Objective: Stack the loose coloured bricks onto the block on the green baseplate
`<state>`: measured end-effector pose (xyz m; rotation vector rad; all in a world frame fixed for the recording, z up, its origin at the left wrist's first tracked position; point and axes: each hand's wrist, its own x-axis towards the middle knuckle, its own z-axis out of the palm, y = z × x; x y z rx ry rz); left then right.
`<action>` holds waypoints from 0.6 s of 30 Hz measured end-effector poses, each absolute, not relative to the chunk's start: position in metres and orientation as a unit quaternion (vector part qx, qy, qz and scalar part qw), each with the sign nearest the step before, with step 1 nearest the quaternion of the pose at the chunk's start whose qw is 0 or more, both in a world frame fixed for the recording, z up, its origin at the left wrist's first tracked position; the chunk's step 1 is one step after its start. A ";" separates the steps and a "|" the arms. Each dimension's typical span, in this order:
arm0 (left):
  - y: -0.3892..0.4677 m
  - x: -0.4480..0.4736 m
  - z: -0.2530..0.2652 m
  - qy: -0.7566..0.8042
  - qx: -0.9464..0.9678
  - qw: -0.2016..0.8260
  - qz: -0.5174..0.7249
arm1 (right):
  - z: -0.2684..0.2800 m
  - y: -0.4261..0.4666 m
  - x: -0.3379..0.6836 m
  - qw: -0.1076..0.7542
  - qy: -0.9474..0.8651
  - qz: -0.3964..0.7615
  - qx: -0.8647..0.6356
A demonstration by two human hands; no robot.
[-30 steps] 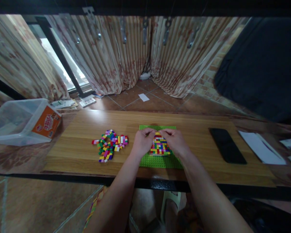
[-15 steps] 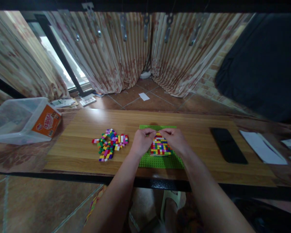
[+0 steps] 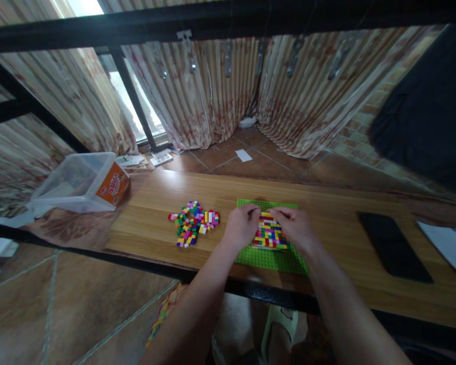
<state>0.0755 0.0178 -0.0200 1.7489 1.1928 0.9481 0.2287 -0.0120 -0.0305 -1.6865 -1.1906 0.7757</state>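
A block of multicoloured toy bricks (image 3: 270, 234) sits on a green studded baseplate (image 3: 266, 261). At its far left corner is my left hand (image 3: 243, 225), thumb and fingertips pressed together. My right hand (image 3: 295, 227) comes from the other side, its fingers closed near the far edge of the block. A narrow gap with yellow bricks shows between the two sets of fingertips. Whatever lies in either pinch is too small or hidden to make out. Left of the baseplate, loose coloured bricks (image 3: 190, 237) lie in a scattered pile on the wooden board.
On the wooden board (image 3: 144, 223), a black flat phone-like slab (image 3: 393, 246) lies to the right, with white paper (image 3: 446, 248) past it. A clear plastic bin (image 3: 79, 185) with an orange label stands at the left. A dark metal bar (image 3: 175, 30) crosses overhead.
The view has turned left, so everything appears farther right. My fingertips are slightly farther apart along the block's far edge; the block and loose pile look unchanged.
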 end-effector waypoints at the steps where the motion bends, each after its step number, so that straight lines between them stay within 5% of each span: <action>1: 0.020 0.071 -0.019 0.485 0.689 0.387 0.374 | -0.030 -0.014 0.230 0.454 -0.479 0.309 -0.685; 7: 0.036 0.022 -0.014 0.577 0.692 0.281 0.331 | -0.022 -0.022 0.239 0.472 -0.468 0.243 -0.706; 13: 0.038 -0.017 -0.013 0.577 0.794 0.156 0.108 | -0.014 -0.024 0.239 0.488 -0.455 0.248 -0.703; 18: 0.036 -0.019 -0.012 0.566 0.813 0.119 0.074 | -0.015 -0.023 0.239 0.488 -0.458 0.254 -0.698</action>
